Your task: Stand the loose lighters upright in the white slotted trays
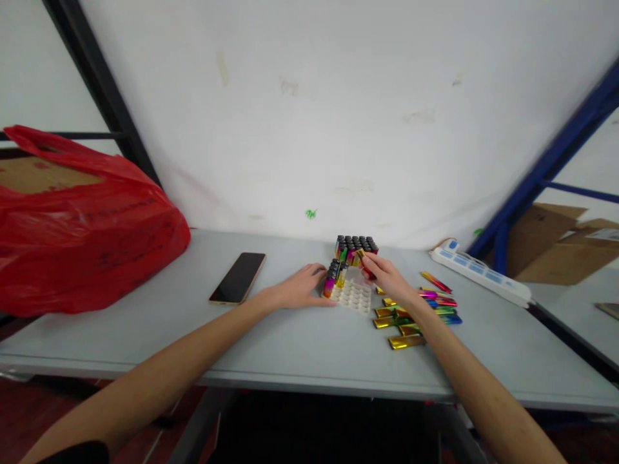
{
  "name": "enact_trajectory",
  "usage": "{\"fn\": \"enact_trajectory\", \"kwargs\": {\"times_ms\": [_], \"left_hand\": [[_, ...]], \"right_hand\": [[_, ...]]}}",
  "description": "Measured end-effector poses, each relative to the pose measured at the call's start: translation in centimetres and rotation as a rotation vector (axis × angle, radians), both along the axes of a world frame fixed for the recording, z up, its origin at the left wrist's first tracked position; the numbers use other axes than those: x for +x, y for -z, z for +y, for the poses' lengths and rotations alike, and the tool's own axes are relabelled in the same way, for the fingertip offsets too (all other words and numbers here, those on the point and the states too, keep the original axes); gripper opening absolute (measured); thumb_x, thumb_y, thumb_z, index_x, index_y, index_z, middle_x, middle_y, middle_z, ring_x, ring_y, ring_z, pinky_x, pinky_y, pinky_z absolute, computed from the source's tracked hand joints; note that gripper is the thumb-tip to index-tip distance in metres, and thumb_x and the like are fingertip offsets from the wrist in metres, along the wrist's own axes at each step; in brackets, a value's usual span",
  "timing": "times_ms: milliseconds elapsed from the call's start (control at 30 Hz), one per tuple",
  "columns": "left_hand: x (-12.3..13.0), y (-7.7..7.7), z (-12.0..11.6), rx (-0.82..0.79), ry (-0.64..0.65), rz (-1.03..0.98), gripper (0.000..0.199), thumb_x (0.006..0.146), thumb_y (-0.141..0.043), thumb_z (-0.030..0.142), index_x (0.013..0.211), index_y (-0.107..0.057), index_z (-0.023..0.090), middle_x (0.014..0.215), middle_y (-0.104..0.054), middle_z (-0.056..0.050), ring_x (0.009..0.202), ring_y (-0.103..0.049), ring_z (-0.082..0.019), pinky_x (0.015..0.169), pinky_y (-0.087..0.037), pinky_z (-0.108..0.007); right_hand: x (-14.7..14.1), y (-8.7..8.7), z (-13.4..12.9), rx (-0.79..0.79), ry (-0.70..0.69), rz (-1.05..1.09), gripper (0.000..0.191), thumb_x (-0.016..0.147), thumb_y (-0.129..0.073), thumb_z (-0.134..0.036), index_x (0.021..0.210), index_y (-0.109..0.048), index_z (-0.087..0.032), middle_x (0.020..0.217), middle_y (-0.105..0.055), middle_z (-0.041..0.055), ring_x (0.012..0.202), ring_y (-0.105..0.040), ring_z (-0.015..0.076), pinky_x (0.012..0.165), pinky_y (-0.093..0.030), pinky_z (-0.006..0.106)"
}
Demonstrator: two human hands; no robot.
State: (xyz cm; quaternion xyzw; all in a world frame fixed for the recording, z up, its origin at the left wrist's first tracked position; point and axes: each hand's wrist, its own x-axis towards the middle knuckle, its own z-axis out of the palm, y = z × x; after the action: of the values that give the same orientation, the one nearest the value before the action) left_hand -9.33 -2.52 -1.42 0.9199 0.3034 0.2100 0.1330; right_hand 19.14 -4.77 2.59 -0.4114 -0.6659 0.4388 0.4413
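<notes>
A white plastic tray (356, 298) with rows of round sockets lies flat on the table. Several shiny multicoloured lighters (331, 283) with black tops stand upright along its left side. My left hand (302, 287) rests at the tray's left edge, thumb and fingers apart around that corner; whether it touches the lighters I cannot tell. Above the tray's right back part, my right hand (384, 274) pinches a gold-and-red lighter (360, 254), tilted. Behind the tray stands a packed block of upright lighters (355, 243) with black tops. Loose metallic lighters (406, 341) lie under and beside my right forearm.
A black-screened phone (238, 277) lies left of my left hand. A red plastic bag (91, 225) bulges at the table's left end. On the right are a white power strip (478, 274) and cardboard boxes (556, 248). The white wall (309, 129) rises behind the table (290, 348).
</notes>
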Motion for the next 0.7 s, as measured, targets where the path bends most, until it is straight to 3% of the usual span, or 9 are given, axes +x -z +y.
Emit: {"fn": "enact_trajectory", "kwargs": {"times_ms": [100,233,333,400,533,633,700], "left_hand": [[0.0,-0.1,-0.1,-0.001,-0.003,0.014,0.081,0.096,-0.075,0.078,0.148,-0.063,0.017,0.155,-0.063,-0.022,0.146,-0.059,-0.043,0.126,-0.048,-0.053],[0.0,-0.1,0.0,0.0,-0.003,0.023,0.08,0.096,-0.076,0.078,0.149,-0.062,0.019,0.155,-0.063,-0.021,0.147,-0.058,-0.042,0.127,-0.046,-0.052],[-0.1,0.0,0.1,-0.005,-0.001,0.019,0.082,0.095,-0.076,0.078,0.15,-0.061,0.018,0.156,-0.063,-0.021,0.147,-0.059,-0.041,0.127,-0.046,-0.052],[-0.1,0.0,0.1,-0.006,0.002,0.013,0.082,0.096,-0.075,0.078,0.15,-0.061,0.018,0.156,-0.063,-0.021,0.147,-0.059,-0.042,0.127,-0.047,-0.052],[0.0,-0.1,0.0,-0.001,0.004,-0.004,0.081,0.095,-0.075,0.079,0.149,-0.063,0.019,0.154,-0.064,-0.021,0.145,-0.06,-0.043,0.126,-0.048,-0.054],[0.0,-0.1,0.0,-0.004,0.002,0.0,0.079,0.096,-0.076,0.077,0.147,-0.064,0.018,0.153,-0.065,-0.021,0.144,-0.06,-0.043,0.125,-0.049,-0.053],[0.0,-0.1,-0.1,-0.006,-0.002,0.003,0.079,0.096,-0.077,0.077,0.147,-0.064,0.018,0.153,-0.065,-0.021,0.144,-0.061,-0.043,0.125,-0.049,-0.053]], "right_hand": [[0.2,0.1,-0.1,0.013,0.021,-0.064,0.068,0.087,-0.065,-0.091,0.084,-0.058,-0.024,0.067,-0.05,-0.0052,0.055,-0.042,0.0123,0.051,-0.035,0.028],[0.4,0.3,-0.1,0.068,0.16,-0.137,0.065,0.084,-0.072,-0.086,0.1,-0.067,-0.024,0.067,-0.059,-0.004,0.052,-0.048,0.0142,0.049,-0.035,0.028],[0.8,0.5,0.2,0.151,0.262,-0.203,0.064,0.076,-0.082,-0.083,0.091,-0.066,-0.024,0.071,-0.066,-0.001,0.057,-0.056,0.0166,0.054,-0.042,0.029],[1.1,0.6,0.5,0.191,0.305,-0.272,0.065,0.072,-0.084,-0.085,0.08,-0.063,-0.024,0.063,-0.061,-0.0019,0.057,-0.053,0.017,0.056,-0.041,0.031],[1.2,0.6,0.6,0.246,0.264,-0.304,0.07,0.083,-0.069,-0.093,0.069,-0.053,-0.026,0.062,-0.055,-0.0011,0.063,-0.053,0.019,0.06,-0.044,0.032],[0.6,0.5,0.3,0.22,0.18,-0.234,0.07,0.091,-0.056,-0.095,0.078,-0.056,-0.026,0.076,-0.064,0.0021,0.071,-0.06,0.0205,0.067,-0.051,0.034],[0.0,0.4,-0.1,0.144,0.108,-0.167,0.069,0.091,-0.054,-0.096,0.088,-0.056,-0.027,0.08,-0.065,0.001,0.066,-0.059,0.0189,0.064,-0.052,0.034]]}}
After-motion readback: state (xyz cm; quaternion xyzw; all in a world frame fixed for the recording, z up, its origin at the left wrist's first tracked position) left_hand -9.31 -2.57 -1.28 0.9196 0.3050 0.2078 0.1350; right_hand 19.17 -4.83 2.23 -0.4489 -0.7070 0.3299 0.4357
